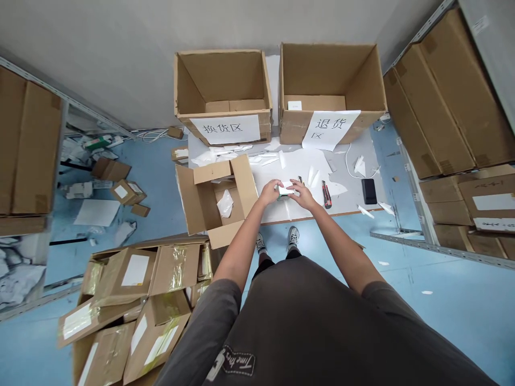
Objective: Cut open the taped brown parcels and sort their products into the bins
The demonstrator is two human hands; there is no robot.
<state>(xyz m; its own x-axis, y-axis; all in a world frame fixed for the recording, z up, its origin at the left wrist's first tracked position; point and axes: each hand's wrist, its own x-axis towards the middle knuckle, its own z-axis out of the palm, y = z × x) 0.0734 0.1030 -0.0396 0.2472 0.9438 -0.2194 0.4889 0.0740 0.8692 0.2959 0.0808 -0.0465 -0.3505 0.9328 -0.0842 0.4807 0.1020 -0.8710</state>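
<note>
Between my two hands is a small white and green box (pixel 285 191), held just above the front edge of the table (pixel 277 214). My left hand (pixel 270 192) grips its left side with closed fingers. From the right, my right hand (pixel 301 194) has its fingers on the top and right side of the same box. Fingers cover part of it, so its print cannot be read. A red and black utility knife (pixel 326 194) lies to the right of my right hand. An open cardboard box (pixel 189 198) with crumpled white wrapping (pixel 225 203) inside stands to my left.
Two large open cartons with paper signs, a left one (pixel 223 107) and a right one (pixel 293 126), stand at the table's back. The right one contains a small white box (pixel 294 105). A black phone (pixel 369 191) and paper scraps lie at right. Parcels (pixel 132 268) are piled lower left.
</note>
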